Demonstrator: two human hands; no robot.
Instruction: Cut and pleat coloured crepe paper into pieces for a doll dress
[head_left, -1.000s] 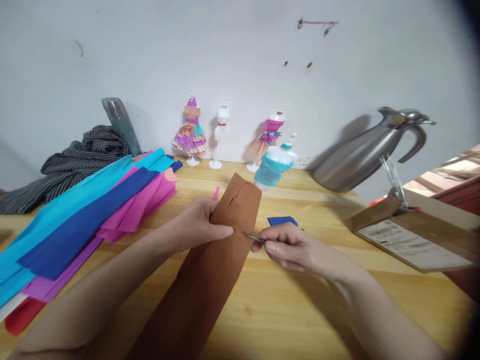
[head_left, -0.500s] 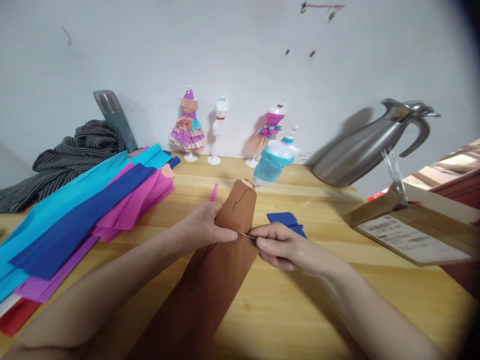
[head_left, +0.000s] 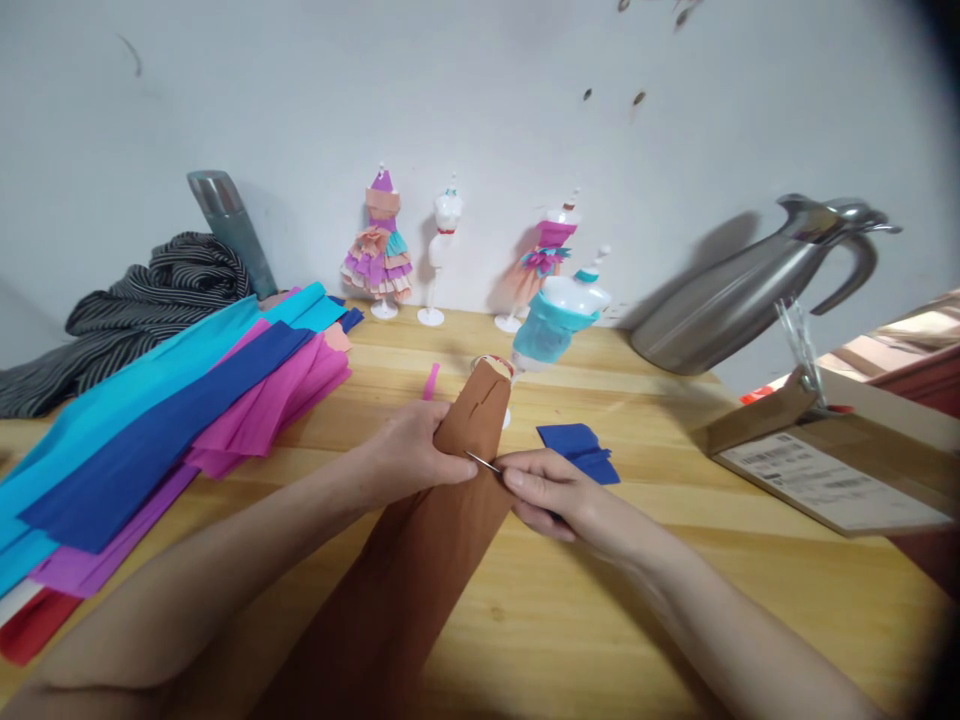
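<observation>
A long strip of brown crepe paper runs from the table's near edge up between my hands, and its far end narrows. My left hand grips the paper's left edge, thumb on top. From my right hand, closed at the paper's right side, juts a thin pointed metal tool. Its tip lies over the paper beside my left thumb; my fingers hide the rest of it. Just beyond the paper stands a small white dress form with a turquoise wrap.
Folded coloured paper and a striped cloth lie left. Behind are a dressed doll form, a barer one and a pink-topped one. A steel jug and cardboard box stand right, near blue scraps.
The tool's tip shows slightly more of its length over the paper. The paper's far end has turned a little and looks narrower. The camera view has shifted slightly.
</observation>
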